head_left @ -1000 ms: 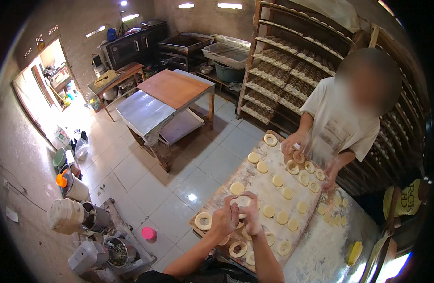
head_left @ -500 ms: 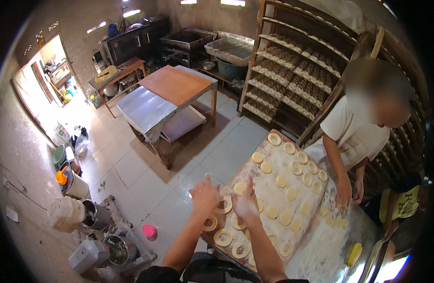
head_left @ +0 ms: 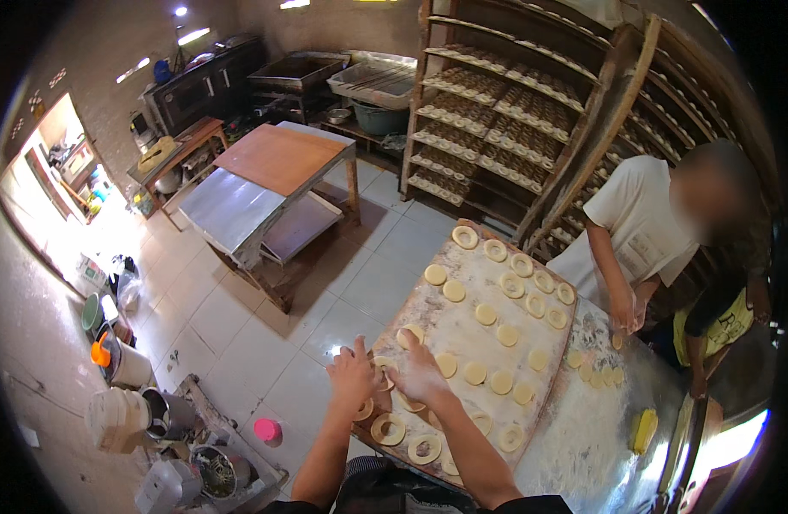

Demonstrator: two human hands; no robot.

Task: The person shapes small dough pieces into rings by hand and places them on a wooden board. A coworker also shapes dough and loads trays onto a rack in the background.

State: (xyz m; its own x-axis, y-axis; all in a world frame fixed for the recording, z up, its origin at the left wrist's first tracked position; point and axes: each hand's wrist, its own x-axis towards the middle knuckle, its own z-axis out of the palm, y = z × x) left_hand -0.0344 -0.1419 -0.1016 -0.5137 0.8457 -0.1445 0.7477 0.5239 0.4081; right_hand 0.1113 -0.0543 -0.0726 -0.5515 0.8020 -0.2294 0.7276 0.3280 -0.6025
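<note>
A floured wooden board (head_left: 428,300) carries several pale dough rings and flat dough discs. My left hand (head_left: 351,375) is over the board's left edge, its fingers apart, beside a dough ring (head_left: 383,373). On the ring's other side is my right hand (head_left: 421,375), dusted with flour. Its thumb reaches toward the ring, while its forefinger points up next to a dough disc (head_left: 409,336). Whether either hand presses on the ring is hard to see. Another dough ring (head_left: 388,429) lies just below my hands, and my right forearm crosses over more dough pieces.
A co-worker (head_left: 638,214) stands at the right, hands over small dough discs (head_left: 595,374) on the floury table (head_left: 574,437). A yellow object (head_left: 643,431) lies there. Racks (head_left: 497,103) of dough rings stand behind. A metal-and-wood table (head_left: 240,210), buckets (head_left: 171,411) and a pink lid (head_left: 267,430) are leftward.
My hands have come closer together and lowered around a dough ring at the board's left edge. The view has shifted right, and the co-worker's head and hands have moved.
</note>
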